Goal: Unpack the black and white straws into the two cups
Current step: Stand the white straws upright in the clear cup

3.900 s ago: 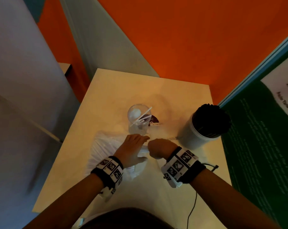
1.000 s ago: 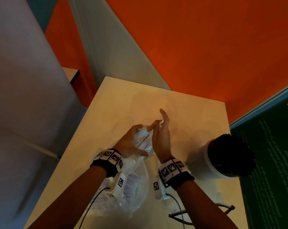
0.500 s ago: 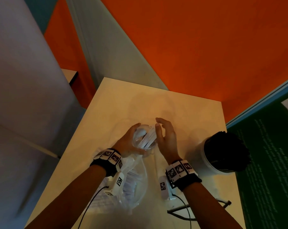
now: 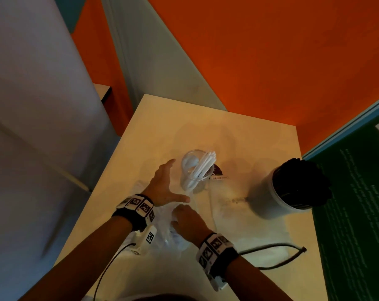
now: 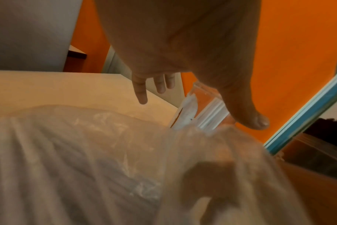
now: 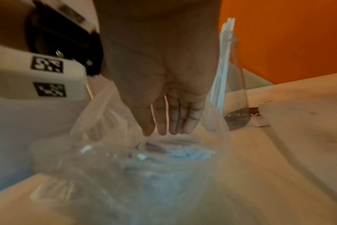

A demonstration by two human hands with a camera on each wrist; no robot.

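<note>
A clear cup [image 4: 197,168] with several white straws [image 4: 203,166] leaning in it stands mid-table. My left hand [image 4: 165,184] hovers just left of it, fingers straight and spread, holding nothing. Its thumb [image 5: 248,115] is close to the clear cup [image 5: 208,109]. My right hand [image 4: 187,218] is lower, its straight fingers [image 6: 164,120] pointing down into the mouth of the clear plastic bag [image 6: 144,159] of white straws [image 4: 162,233]. At the right stands a white cup [image 4: 271,196] packed with black straws [image 4: 299,185]. The white straws [image 6: 221,68] rise just beyond my right hand.
An emptied flat plastic wrapper [image 4: 245,216] with a dark round label [image 4: 217,171] lies between the two cups. A black cable [image 4: 275,253] loops across the near right of the wooden table [image 4: 162,127]. A green board [image 4: 355,213] borders the table's right edge.
Both hands have come off the clear cup, which now stands alone with more white straws in it. The right hand dropped back to the bag; the left opened beside the cup.
</note>
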